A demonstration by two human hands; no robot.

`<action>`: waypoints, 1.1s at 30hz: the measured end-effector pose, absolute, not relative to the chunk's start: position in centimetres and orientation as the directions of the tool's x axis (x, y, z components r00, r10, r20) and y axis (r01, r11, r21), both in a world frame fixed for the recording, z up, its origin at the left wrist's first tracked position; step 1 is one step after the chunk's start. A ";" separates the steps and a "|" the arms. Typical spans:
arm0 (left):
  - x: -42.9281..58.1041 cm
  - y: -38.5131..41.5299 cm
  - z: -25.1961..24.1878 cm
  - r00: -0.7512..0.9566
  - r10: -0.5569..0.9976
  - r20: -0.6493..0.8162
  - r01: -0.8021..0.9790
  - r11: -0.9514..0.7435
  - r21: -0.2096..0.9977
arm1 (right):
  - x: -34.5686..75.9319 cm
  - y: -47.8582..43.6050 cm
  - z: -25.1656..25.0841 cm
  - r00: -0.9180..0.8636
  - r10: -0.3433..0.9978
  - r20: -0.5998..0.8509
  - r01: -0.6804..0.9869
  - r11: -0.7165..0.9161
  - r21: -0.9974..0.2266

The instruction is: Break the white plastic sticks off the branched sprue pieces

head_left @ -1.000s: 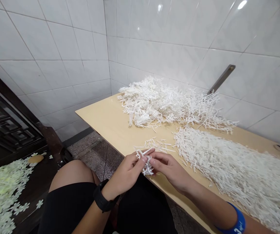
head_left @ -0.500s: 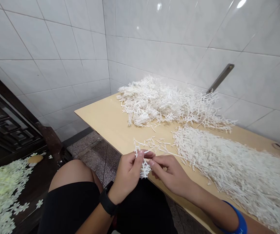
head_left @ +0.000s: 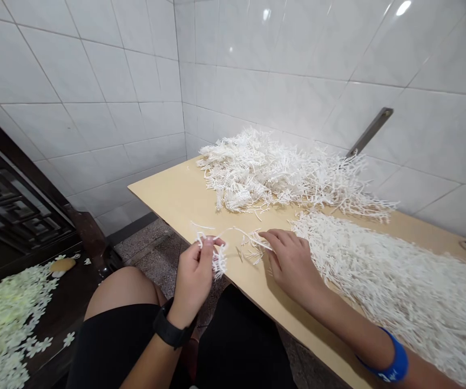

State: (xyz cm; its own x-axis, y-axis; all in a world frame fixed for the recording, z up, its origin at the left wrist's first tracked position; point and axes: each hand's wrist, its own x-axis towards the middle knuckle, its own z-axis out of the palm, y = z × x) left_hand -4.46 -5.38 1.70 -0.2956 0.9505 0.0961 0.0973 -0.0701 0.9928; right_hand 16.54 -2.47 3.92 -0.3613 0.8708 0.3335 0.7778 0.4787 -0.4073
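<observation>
Over the table's front edge, my left hand (head_left: 195, 273) is closed, pinching a small cluster of white branched plastic stems (head_left: 218, 262) between thumb and fingers. Thin ends of the cluster stick out above the thumb. My right hand (head_left: 293, 262) is closed too, its fingers curled down at the end of a long thin white stem (head_left: 249, 235). That stem arcs across the gap towards my left hand; whether it still joins the cluster I cannot tell. Short loose white pieces (head_left: 254, 254) lie on the table just left of my right fingers.
A tangled heap of white branched stems (head_left: 273, 170) lies at the back of the wooden table (head_left: 163, 186). Along its right side spreads a pile of short white pieces (head_left: 403, 275). Pale green flower pieces (head_left: 1, 319) cover a dark surface at left. A metal bar (head_left: 370, 131) leans against the tiled wall.
My hands have moved apart: the left has gone left with the cluster, and the right has moved right over the table. The long stem now stretches between them.
</observation>
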 end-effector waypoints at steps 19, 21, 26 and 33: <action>0.0 -6.9 1.1 0.090 0.956 0.279 0.041 -0.283 0.958 | 14.2 -4.6 4.9 -0.495 0.869 0.010 0.192 0.121 -0.974; -0.3 -6.9 1.3 0.150 0.946 0.289 0.034 -0.297 0.954 | 14.2 -4.6 4.9 -0.502 0.865 -0.006 0.155 0.083 -0.984; -0.9 -6.8 1.7 0.241 0.928 0.283 -0.049 -0.279 0.959 | 14.6 -4.5 4.8 -0.489 0.872 0.004 0.158 0.093 -0.983; -0.9 -7.1 2.7 0.073 0.975 0.212 -0.059 -0.207 0.976 | 14.2 -5.6 5.7 -0.398 0.857 0.327 0.326 0.466 -0.823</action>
